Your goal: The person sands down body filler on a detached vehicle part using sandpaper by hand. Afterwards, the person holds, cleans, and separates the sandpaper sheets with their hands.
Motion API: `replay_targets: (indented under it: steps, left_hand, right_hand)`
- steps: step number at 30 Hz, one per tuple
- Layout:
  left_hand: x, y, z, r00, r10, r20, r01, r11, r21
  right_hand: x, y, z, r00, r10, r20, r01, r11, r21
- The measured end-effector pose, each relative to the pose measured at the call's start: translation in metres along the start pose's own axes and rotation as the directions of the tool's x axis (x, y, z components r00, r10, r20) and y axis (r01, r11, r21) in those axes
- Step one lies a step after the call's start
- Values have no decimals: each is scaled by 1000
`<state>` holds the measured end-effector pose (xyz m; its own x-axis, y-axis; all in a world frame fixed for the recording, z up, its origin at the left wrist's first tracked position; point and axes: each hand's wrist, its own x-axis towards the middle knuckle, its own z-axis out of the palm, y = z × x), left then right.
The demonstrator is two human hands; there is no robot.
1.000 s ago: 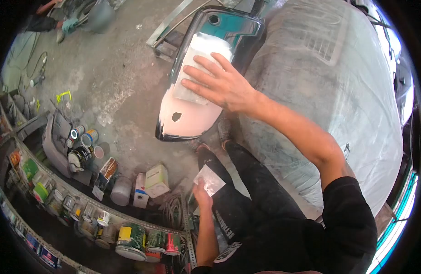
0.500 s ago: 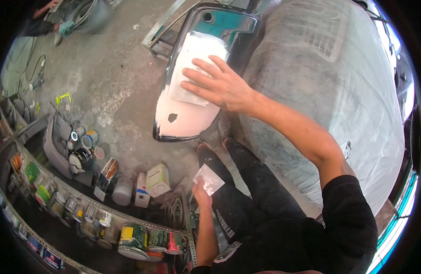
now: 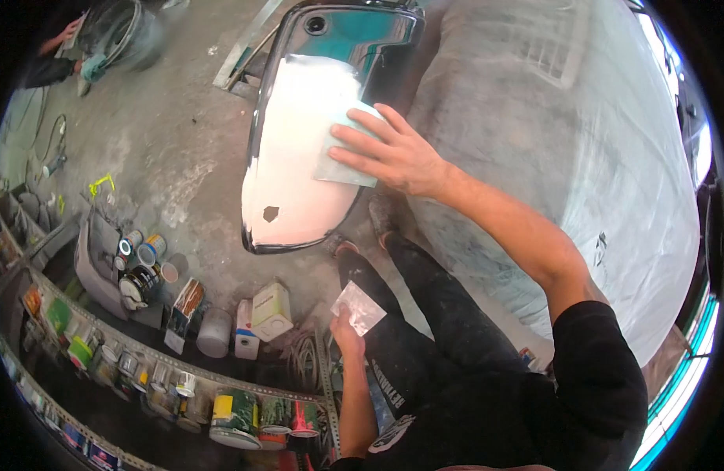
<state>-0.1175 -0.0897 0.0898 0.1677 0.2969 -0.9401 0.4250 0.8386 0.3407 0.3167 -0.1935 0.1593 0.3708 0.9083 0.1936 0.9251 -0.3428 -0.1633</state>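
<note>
A long dark car panel (image 3: 256, 125) with a glossy upper end stands in front of me, much of its face coated in white and pinkish filler (image 3: 295, 149). My right hand (image 3: 397, 153) holds a thin, pale greenish spreader (image 3: 346, 165) over the panel's right side, fingers laid across its top. The thumb is hidden, and I cannot tell whether the spreader's edge touches the filler. Low down by my leg, my left hand (image 3: 348, 336) grips a small square plate (image 3: 360, 308) with whitish smears on it.
A large sheet-covered shape (image 3: 534, 180) bulks on the right. Paint cans (image 3: 235, 416) crowd a metal shelf at lower left, and more cans and a rectangular tin (image 3: 271, 311) stand on the floor beside it. Another person's hand (image 3: 91, 67) is by a bucket (image 3: 118, 31) at upper left.
My right hand and the spreader have shifted rightward relative to the panel, baring more filler at the left and middle. The panel sits further left in view. My left hand stays put.
</note>
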Motion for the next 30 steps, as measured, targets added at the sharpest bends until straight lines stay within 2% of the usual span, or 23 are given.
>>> replay_targets:
  steps: [10,16,18,19,21,22,23,24,25,26,27,29,30]
  left_hand:
    - [2,-9,2,999,-38,-26,38,999,19]
    - [-12,9,16,1000,-2,7,2,1000,27]
    - [-29,31,38,994,48,97,-38,994,-104]
    - [-35,40,49,994,57,93,-46,992,-114]
    - [-48,61,68,991,103,86,-84,976,-201]
    - [-54,73,81,990,122,72,-104,971,-214]
    - [-63,86,95,984,146,107,-107,945,-308]
    - [-72,96,107,975,172,140,-103,910,-401]
    - [-79,104,114,974,185,127,-117,902,-416]
    - [-85,111,121,961,187,206,-76,888,-454]
    - [-94,118,127,939,191,287,-29,874,-485]
    - [-127,143,142,936,207,283,-45,871,-489]
    - [-140,152,146,934,213,287,-52,876,-479]
  right_hand:
    - [-54,8,19,998,69,-3,-69,994,85]
    - [-88,7,0,979,150,141,-159,985,59]
    - [-91,-1,-17,955,228,190,-263,948,179]
    - [-84,-10,-33,959,217,185,-250,951,183]
    - [-72,-41,-72,930,304,209,-368,729,577]
    - [-66,-59,-85,941,289,176,-330,673,662]
    - [-60,-77,-99,951,274,144,-287,608,740]
    - [-54,-95,-114,958,223,179,-276,558,783]
    - [-49,-111,-127,974,132,184,-226,543,809]
    - [-45,-122,-138,981,43,187,-181,525,832]
    - [-38,-129,-149,983,27,184,-170,526,833]
    - [-28,-140,-169,950,-136,281,-120,673,730]
    - [-31,-143,-175,949,-142,281,-116,673,731]
